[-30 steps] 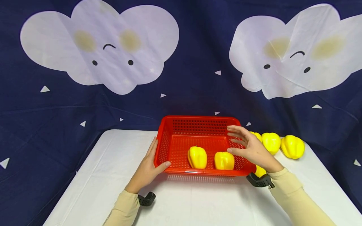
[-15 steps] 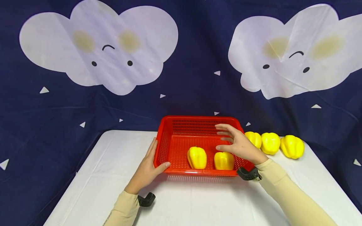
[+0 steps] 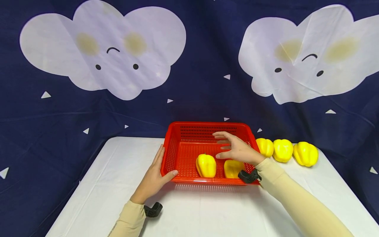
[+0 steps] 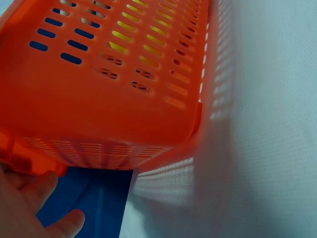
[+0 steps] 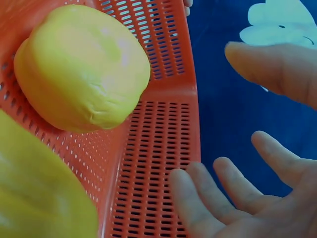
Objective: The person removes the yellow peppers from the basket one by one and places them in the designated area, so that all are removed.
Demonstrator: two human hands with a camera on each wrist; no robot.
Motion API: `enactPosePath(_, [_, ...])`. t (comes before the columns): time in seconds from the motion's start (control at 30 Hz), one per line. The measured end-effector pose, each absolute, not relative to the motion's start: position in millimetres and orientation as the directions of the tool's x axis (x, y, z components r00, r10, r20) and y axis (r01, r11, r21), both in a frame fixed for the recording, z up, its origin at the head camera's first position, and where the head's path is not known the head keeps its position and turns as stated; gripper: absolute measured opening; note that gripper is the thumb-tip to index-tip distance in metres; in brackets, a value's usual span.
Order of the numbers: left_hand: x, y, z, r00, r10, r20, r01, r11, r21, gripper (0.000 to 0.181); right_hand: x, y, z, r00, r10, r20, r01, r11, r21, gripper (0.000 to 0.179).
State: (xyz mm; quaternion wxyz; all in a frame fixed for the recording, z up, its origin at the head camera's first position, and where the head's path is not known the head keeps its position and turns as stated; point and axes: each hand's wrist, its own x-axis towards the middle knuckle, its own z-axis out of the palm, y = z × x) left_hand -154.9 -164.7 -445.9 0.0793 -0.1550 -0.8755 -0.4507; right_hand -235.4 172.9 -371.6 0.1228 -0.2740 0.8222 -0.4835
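A red plastic basket (image 3: pixel 189 180) with slotted walls holds two yellow bell peppers, the left one (image 3: pixel 206 166) and the right one (image 3: pixel 232 169), both by its near side. My left hand (image 3: pixel 152 181) rests against the basket's left side, fingers straight along the outer wall and thumb at the near corner. In the left wrist view its fingertips show beside the basket's rim. Over the basket's right half hovers my right hand (image 3: pixel 238 150), fingers spread and holding nothing. Its wrist partly covers the right pepper. The right wrist view shows a gap between thumb and fingers above the peppers.
Several yellow bell peppers (image 3: pixel 283 150) lie in a row on the white-covered table (image 3: pixel 207 210), right of the basket. A dark blue cloth (image 3: pixel 204 89) printed with clouds hangs right behind the basket. Black camera mounts (image 3: pixel 250 176) sit on the wrists.
My right hand has moved left over the basket, from its right edge toward the left pepper, fingers spread throughout. The left hand, basket and peppers have stayed in place.
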Motion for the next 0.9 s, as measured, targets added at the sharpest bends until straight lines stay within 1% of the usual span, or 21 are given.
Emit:
enactPosePath(0.17, [-155.2, -165.0, -445.7, -0.932, 0.206, 0.298, 0.362, 0.538, 0.761, 0.101, -239.6, 165.1, -373.3, -0.799, -0.601, -0.011, -0.303, 0.418, -0.857, 0.079])
enactPosePath(0.27, [-155.1, -165.1, -445.7, -0.932, 0.204, 0.299, 0.362, 0.54, 0.759, 0.1, -241.9, 160.7, -372.9, -0.785, -0.618, -0.04, -0.307, 0.445, -0.841, 0.081])
enactPosePath(0.5, [-154.4, -165.1, -445.3, -0.933, 0.206, 0.296, 0.36, 0.539, 0.761, 0.101, -247.6, 151.8, -374.2, -0.736, -0.672, -0.086, -0.319, 0.456, -0.831, 0.079])
enactPosePath(0.77, [-155.0, -165.1, -445.2, -0.933, 0.206, 0.296, 0.361, 0.543, 0.759, 0.102, -252.2, 143.2, -379.2, -0.703, -0.688, -0.181, -0.324, 0.536, -0.779, 0.078])
enactPosePath(0.9, [-155.0, -165.0, -445.0, -0.933, 0.206, 0.296, 0.361, 0.542, 0.759, 0.102, -252.5, 139.9, -384.2, -0.682, -0.696, -0.223, -0.316, 0.556, -0.769, 0.076])
